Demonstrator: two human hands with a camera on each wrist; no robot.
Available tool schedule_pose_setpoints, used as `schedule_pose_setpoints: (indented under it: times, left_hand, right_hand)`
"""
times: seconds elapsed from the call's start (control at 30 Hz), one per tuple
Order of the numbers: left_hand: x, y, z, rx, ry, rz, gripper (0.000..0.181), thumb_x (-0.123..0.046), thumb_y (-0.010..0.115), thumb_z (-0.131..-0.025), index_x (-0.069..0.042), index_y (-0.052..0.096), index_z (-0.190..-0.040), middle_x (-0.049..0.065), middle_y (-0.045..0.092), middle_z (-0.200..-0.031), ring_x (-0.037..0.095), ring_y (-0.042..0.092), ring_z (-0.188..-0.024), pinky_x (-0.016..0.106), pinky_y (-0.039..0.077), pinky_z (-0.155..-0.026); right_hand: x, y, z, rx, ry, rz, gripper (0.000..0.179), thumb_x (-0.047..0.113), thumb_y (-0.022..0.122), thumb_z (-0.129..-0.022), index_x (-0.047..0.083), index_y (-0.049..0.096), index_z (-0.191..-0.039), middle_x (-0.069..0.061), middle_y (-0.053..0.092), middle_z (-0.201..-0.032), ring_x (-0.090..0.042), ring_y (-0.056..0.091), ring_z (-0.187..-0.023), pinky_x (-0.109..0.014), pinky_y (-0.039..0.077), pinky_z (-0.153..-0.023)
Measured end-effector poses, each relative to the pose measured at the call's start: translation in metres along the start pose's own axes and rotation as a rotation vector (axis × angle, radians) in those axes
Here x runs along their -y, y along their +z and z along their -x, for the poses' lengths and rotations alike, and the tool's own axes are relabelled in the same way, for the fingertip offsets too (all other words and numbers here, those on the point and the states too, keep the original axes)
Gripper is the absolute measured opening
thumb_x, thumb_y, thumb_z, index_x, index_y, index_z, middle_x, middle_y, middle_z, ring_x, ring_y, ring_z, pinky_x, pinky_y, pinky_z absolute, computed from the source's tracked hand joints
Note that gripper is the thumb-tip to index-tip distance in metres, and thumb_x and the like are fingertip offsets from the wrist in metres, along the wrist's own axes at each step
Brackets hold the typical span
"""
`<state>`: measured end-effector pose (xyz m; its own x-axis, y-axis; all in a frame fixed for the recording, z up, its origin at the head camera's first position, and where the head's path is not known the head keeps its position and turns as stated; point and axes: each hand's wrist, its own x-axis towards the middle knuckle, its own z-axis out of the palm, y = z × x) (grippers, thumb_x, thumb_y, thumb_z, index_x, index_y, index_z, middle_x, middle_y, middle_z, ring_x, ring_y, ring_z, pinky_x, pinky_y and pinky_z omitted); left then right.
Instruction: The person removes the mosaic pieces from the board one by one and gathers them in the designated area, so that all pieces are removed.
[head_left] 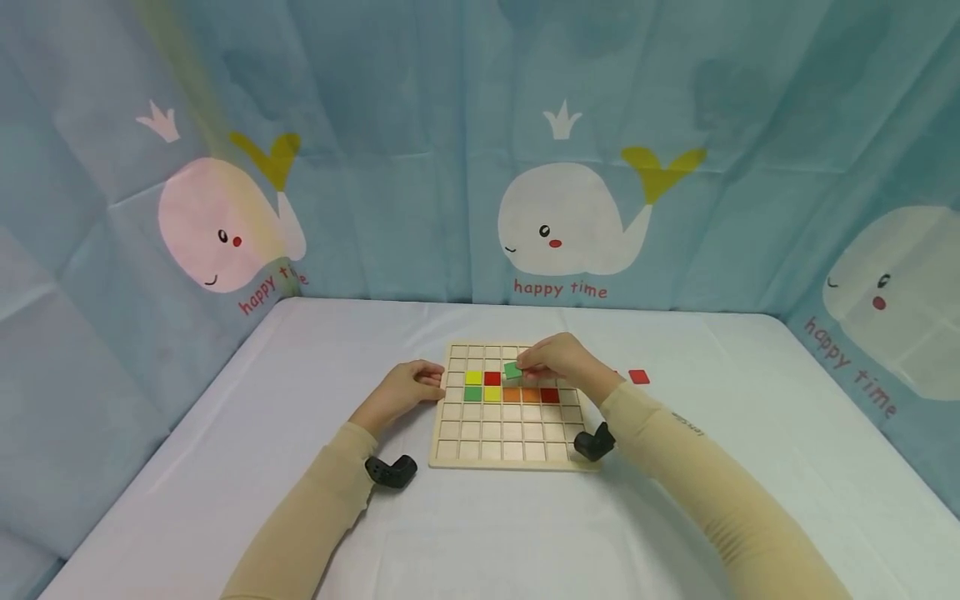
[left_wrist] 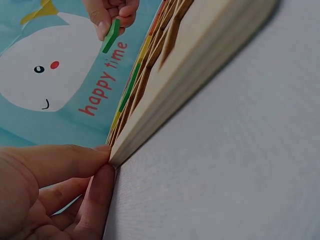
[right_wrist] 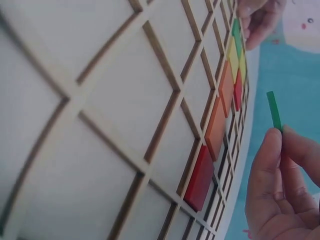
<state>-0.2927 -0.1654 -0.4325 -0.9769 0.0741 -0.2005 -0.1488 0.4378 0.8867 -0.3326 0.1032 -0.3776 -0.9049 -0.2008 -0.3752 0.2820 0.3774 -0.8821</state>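
A wooden grid board (head_left: 480,451) lies flat, with colored square tiles set in two neighboring rows. In the head view the upper row shows a yellow tile (head_left: 474,378) and a red tile (head_left: 492,378). The lower row runs green (head_left: 472,394), yellow, two orange, then red (head_left: 550,396). My right hand (head_left: 562,358) pinches a green tile (head_left: 513,371) between thumb and finger above the board, just right of the upper red tile. At the board's left edge, my left hand (left_wrist: 60,190) grips the rim between thumb and fingers.
A loose red tile (head_left: 639,377) lies on the white-covered table (head_left: 480,533) right of the board; a sliver of red beside it is mostly hidden by the right wrist. Black wrist devices (head_left: 392,472) sit on both sleeves. A blue whale-print curtain (head_left: 390,208) stands behind.
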Motion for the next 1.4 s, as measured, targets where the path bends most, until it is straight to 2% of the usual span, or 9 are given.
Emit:
schedule_pose_setpoints:
  times: [0.23, 0.57, 0.8, 0.97, 1.23, 1.4]
  left_hand:
    - [0.001, 0.001, 0.000, 0.001, 0.004, -0.012, 0.046, -0.006, 0.072, -0.089, -0.001, 0.058, -0.133, 0.013, 0.065, -0.118, 0.019, 0.061, -0.104, 0.025, 0.055, -0.085]
    - [0.000, -0.005, -0.001, 0.007, 0.010, 0.008, 0.046, -0.005, 0.071, -0.089, -0.001, 0.058, -0.133, 0.012, 0.064, -0.117, 0.017, 0.060, -0.102, 0.023, 0.053, -0.082]
    - [-0.001, -0.005, 0.000, 0.015, 0.019, 0.014, 0.046, -0.006, 0.071, -0.089, 0.000, 0.058, -0.133, 0.013, 0.064, -0.117, 0.018, 0.060, -0.102, 0.022, 0.053, -0.082]
    - [0.001, -0.004, -0.001, 0.021, 0.013, 0.017, 0.046, -0.006, 0.072, -0.088, 0.000, 0.058, -0.132, 0.012, 0.064, -0.116, 0.017, 0.059, -0.101, 0.022, 0.053, -0.081]
    - [0.000, -0.006, -0.003, 0.014, 0.018, 0.008, 0.046, -0.006, 0.071, -0.089, 0.000, 0.057, -0.133, 0.013, 0.063, -0.117, 0.018, 0.060, -0.103, 0.023, 0.054, -0.082]
    - [0.000, -0.005, -0.002, 0.023, 0.011, 0.003, 0.046, -0.005, 0.071, -0.089, 0.000, 0.057, -0.133, 0.013, 0.063, -0.117, 0.018, 0.060, -0.102, 0.023, 0.054, -0.082]
  right_hand:
    - [-0.001, -0.004, 0.002, -0.023, 0.015, 0.008, 0.023, 0.009, 0.072, -0.091, -0.006, 0.071, -0.108, -0.005, 0.071, -0.078, -0.010, 0.065, -0.062, -0.029, 0.060, -0.077]
    - [0.000, -0.011, 0.005, -0.008, -0.017, -0.023, 0.026, 0.009, 0.070, -0.091, -0.007, 0.069, -0.112, -0.003, 0.072, -0.084, -0.009, 0.067, -0.067, -0.028, 0.059, -0.079]
    - [0.001, -0.017, 0.009, -0.035, 0.005, -0.025, 0.030, 0.009, 0.071, -0.091, -0.007, 0.068, -0.116, -0.004, 0.073, -0.088, -0.008, 0.067, -0.068, -0.029, 0.059, -0.083]
    - [-0.001, -0.020, 0.013, -0.032, 0.021, -0.031, 0.030, 0.008, 0.072, -0.090, -0.008, 0.068, -0.116, -0.003, 0.072, -0.085, -0.009, 0.067, -0.068, -0.028, 0.059, -0.080]
    - [-0.003, -0.031, 0.016, -0.026, 0.006, -0.021, 0.031, 0.010, 0.070, -0.091, -0.008, 0.067, -0.117, 0.000, 0.071, -0.083, -0.008, 0.067, -0.070, -0.030, 0.059, -0.086]
    - [-0.008, -0.035, 0.013, -0.056, 0.028, -0.028, 0.031, 0.010, 0.071, -0.091, -0.008, 0.066, -0.117, -0.001, 0.071, -0.082, -0.007, 0.067, -0.067, -0.026, 0.059, -0.079]
